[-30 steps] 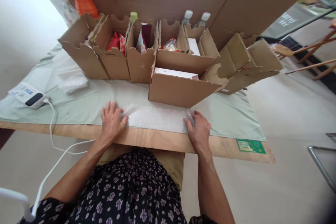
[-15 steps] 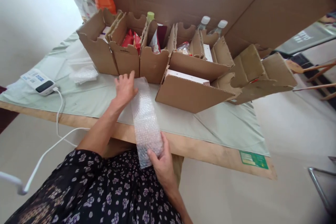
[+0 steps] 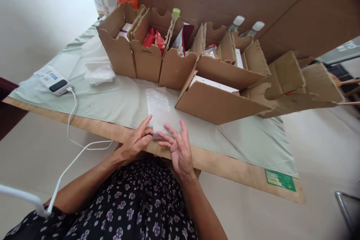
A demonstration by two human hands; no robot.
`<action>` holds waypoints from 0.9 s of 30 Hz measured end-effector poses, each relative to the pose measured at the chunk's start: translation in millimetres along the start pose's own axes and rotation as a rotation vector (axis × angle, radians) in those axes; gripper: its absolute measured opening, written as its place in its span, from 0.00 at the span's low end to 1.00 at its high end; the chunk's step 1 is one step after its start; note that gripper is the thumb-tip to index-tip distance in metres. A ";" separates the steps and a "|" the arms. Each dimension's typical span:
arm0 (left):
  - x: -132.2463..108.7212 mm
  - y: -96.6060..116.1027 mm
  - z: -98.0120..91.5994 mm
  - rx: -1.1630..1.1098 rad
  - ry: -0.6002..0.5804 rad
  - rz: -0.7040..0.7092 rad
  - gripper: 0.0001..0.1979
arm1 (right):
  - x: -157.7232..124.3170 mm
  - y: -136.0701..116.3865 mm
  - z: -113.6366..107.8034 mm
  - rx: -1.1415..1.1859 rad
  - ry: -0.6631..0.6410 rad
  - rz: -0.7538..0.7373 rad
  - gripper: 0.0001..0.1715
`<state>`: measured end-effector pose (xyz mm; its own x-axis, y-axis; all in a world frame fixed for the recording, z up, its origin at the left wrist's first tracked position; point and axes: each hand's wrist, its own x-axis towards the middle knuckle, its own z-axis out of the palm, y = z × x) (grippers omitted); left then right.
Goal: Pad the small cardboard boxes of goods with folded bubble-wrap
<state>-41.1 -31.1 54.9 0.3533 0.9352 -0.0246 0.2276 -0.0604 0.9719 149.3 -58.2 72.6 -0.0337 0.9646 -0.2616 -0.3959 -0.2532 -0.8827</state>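
A translucent bubble wrap sheet [image 3: 160, 103], folded shorter, lies on the cloth in front of me, its lower end near the table's front edge. My left hand [image 3: 137, 140] is at its near left corner; one finger stretches along the side while the others curl in, apparently pinching the edge. Over the near right part is my right hand [image 3: 180, 150], fingers spread, some fingertips touching the wrap and nothing gripped.
Several cardboard bins [image 3: 180, 69] with packets and boxes line the back. More bubble wrap [image 3: 99, 73] and a white device [image 3: 54, 81] with a white cable [image 3: 72, 110] lie to the left. Bottles [image 3: 237, 22] stand behind the bins.
The long strip of bubble wrap has become shorter and now lies on the table. My left hand has come down from its far end to the near corner; my right hand has released its grip.
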 end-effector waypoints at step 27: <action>-11.6 6.6 11.7 0.582 0.253 0.311 0.08 | 32.4 -26.4 -37.7 -1.378 -0.390 -0.537 0.17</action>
<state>-33.1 -46.4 58.8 0.2753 0.8923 0.3578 0.6236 -0.4490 0.6400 193.3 -23.1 72.7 -0.4883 0.8645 0.1190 0.6871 0.4649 -0.5583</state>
